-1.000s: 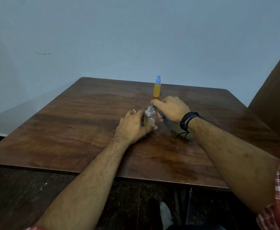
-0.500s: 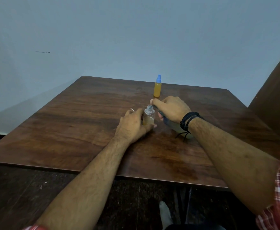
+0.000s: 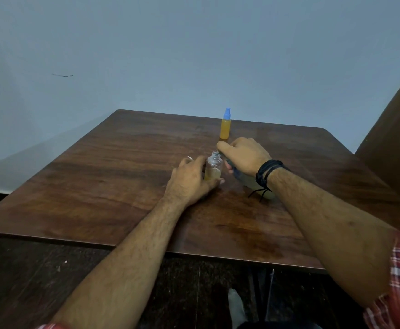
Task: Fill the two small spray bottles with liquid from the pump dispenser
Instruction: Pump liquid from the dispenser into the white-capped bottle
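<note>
A small clear spray bottle [image 3: 213, 167] stands upright on the wooden table [image 3: 113, 176], near its middle and a little toward the right edge. Its cap is off, the threaded neck is bare, and amber liquid fills roughly the lower half, with a pale foamy line on top. The left hand [image 3: 190, 180] wraps around it from the left, the grip closed on the bottle's body with the thumb across the front near the base. A thin pale tube tip shows just behind the left hand's knuckles; what it belongs to cannot be told.

The right hand [image 3: 243, 155] sits just right of the bottle, its forefinger reaching over the open neck. Its grip is closed over the pump dispenser [image 3: 253, 182], whose clear body is mostly hidden under the hand and wrist. Black cords [image 3: 266, 173] circle that wrist.

A second spray bottle [image 3: 225, 124] stands alone nearer the far edge, full of orange liquid and closed with a blue cap, well apart from both hands.

Compared with a second ago, little has changed: both hands hold the same places, the open bottle stands on the same spot, and its liquid level looks about the same.
</note>
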